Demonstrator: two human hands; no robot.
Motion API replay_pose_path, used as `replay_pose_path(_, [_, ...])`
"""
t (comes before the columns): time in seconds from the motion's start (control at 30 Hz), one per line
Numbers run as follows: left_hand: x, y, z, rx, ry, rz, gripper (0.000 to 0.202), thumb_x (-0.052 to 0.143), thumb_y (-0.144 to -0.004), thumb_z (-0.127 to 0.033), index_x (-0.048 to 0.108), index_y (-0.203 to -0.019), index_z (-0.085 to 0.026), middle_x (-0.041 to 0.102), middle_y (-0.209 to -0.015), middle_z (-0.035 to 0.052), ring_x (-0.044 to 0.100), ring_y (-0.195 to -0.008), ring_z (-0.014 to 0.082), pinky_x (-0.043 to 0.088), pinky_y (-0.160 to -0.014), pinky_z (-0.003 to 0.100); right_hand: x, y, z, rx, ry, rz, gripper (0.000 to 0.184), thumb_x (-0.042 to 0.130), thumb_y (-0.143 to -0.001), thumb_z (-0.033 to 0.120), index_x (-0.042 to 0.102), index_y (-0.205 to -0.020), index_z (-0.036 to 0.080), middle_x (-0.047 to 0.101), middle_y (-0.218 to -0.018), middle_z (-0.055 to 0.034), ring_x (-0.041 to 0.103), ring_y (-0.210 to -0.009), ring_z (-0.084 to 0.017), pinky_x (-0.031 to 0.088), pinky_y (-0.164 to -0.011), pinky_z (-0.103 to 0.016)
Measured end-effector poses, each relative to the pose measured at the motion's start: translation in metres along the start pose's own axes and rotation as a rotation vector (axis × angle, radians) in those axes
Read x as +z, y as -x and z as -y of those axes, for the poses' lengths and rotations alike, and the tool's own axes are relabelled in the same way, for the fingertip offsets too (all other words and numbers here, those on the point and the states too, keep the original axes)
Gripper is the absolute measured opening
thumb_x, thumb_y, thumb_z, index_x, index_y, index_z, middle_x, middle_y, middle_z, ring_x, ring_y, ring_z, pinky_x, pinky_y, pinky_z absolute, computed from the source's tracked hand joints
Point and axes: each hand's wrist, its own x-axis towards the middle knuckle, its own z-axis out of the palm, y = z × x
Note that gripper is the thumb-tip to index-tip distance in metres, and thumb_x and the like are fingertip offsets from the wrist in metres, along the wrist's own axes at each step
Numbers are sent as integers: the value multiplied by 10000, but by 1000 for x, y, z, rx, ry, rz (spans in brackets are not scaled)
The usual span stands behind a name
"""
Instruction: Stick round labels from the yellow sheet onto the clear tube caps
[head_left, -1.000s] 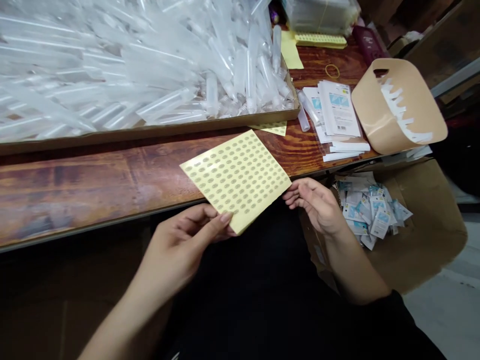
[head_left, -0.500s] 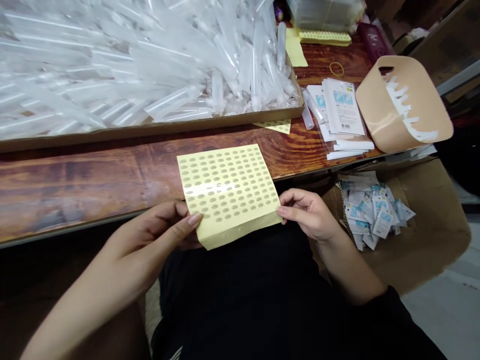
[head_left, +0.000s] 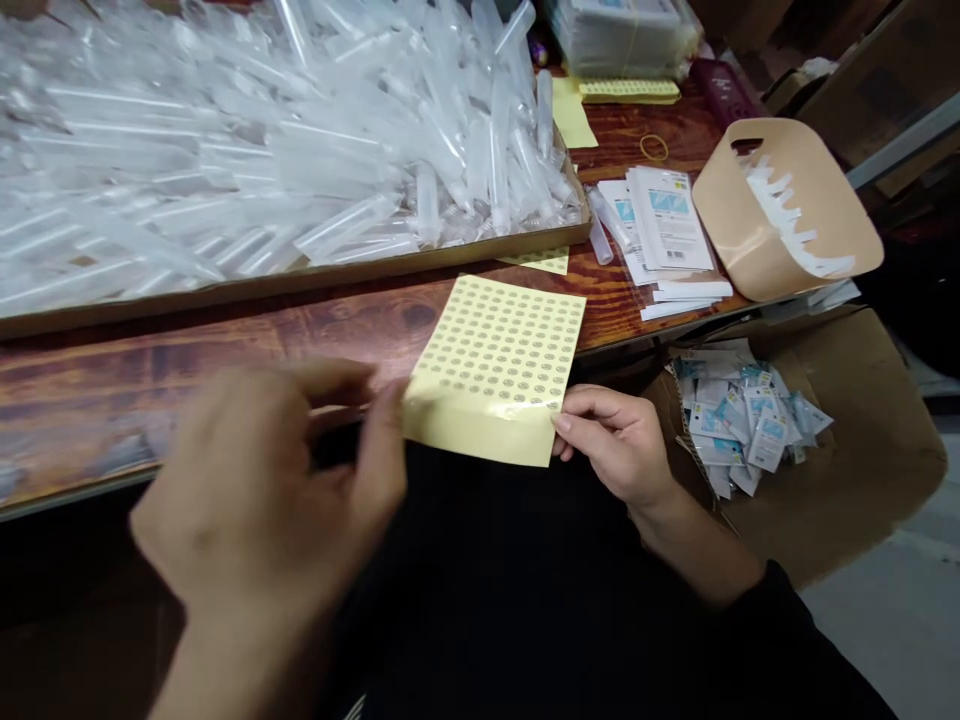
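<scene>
A yellow sticker sheet [head_left: 501, 345] with rows of small oval stickers is tilted above the table's front edge. Its lower strip is bare. My right hand [head_left: 615, 440] pinches the sheet's lower right corner between thumb and fingers. My left hand [head_left: 277, 480], blurred by motion, is raised at the sheet's lower left. Its thumb and forefinger are apart, and the thumb tip overlaps the sheet's left edge in view. I cannot tell whether it touches the sheet, and I make out nothing between those fingers.
A shallow cardboard tray [head_left: 450, 252] heaped with clear plastic tubes [head_left: 341, 140] spans the back left. To the right are printed cards [head_left: 671, 220], a beige basket [head_left: 739, 240] with white strips, and a rubber band [head_left: 654, 148]. Below, a cardboard box [head_left: 862, 430] holds small packets [head_left: 750, 420].
The sheet has turned clockwise about my right hand's grip. My left hand has come off its lower left corner and lifted nearer the camera. The right hand keeps its pinch.
</scene>
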Motion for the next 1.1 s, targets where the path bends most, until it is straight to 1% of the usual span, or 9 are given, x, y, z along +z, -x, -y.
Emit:
replay_pose_path(0.07, [5, 5, -10, 316, 16, -8, 129, 731, -889, -223, 738, -1013, -186, 795, -941, 60, 753, -829, 206, 563, -694, 305, 3, 1, 3, -96, 115, -33, 151, 712, -875, 227, 736, -731, 188, 679, -686, -4, 623, -565, -103, 496, -507, -220])
replay_pose_path(0.1, [9, 8, -14, 453, 44, 13, 189, 723, -886, -162, 725, -1073, -185, 800, -994, 55, 761, -861, 186, 580, -743, 283, 4, 1, 4, -142, 175, -44, 156, 695, -880, 218, 730, -732, 187, 680, -693, -8, 622, -574, -106, 501, -519, -227])
replay_pose_path(0.13, [12, 10, -18, 543, 88, 39, 258, 713, -881, -111, 709, -1127, -188, 801, -1037, 52, 766, -885, 173, 590, -783, 265, 5, 2, 4, -186, 231, -49, 159, 679, -885, 207, 724, -734, 187, 683, -701, -12, 622, -585, -109, 506, -534, -234])
replay_pose_path(0.17, [15, 12, -21, 582, 125, 60, 302, 708, -876, -81, 700, -1155, -196, 801, -1058, 49, 770, -898, 167, 597, -812, 258, 6, 2, 5, -231, 277, -51, 161, 664, -889, 191, 716, -737, 187, 684, -708, -15, 626, -598, -112, 511, -551, -239])
replay_pose_path(0.3, [24, 14, -25, 550, 206, 91, 377, 730, -841, -65, 714, -1179, -231, 808, -1079, 52, 782, -912, 198, 626, -855, 298, 9, 2, 7, -401, 403, -34, 171, 612, -891, 127, 677, -751, 200, 675, -708, -12, 632, -637, -120, 530, -603, -247])
replay_pose_path(0.43, [22, 11, -22, 556, 214, 101, 469, 741, -813, -55, 724, -1230, -269, 814, -1082, 41, 789, -916, 218, 642, -880, 331, 11, 1, 7, -490, 497, 15, 179, 564, -920, 122, 644, -789, 214, 669, -729, -13, 649, -686, -131, 549, -639, -256])
replay_pose_path(0.67, [16, 7, -17, 597, 119, 123, 383, 734, -823, -61, 735, -1175, -214, 821, -1064, 76, 793, -919, 223, 635, -901, 334, 13, -2, 1, -631, 632, 59, 164, 526, -956, 85, 646, -927, 194, 702, -837, -59, 670, -786, -156, 589, -756, -289])
replay_pose_path(0.87, [17, 9, -20, 581, 81, 92, 415, 722, -827, -76, 734, -1202, -254, 819, -1085, 52, 794, -924, 235, 648, -872, 348, 16, -5, 1, -678, 742, 86, 203, 473, -977, 77, 643, -1009, 183, 705, -864, -78, 668, -828, -183, 602, -792, -335])
replay_pose_path(1.1, [19, 10, -24, 488, 159, 73, 405, 743, -802, -71, 764, -1144, -287, 824, -1037, 31, 791, -902, 231, 647, -854, 350, 21, -5, 1, -680, 730, 69, 192, 464, -977, 74, 627, -950, 171, 685, -816, -82, 630, -773, -179, 580, -739, -326])
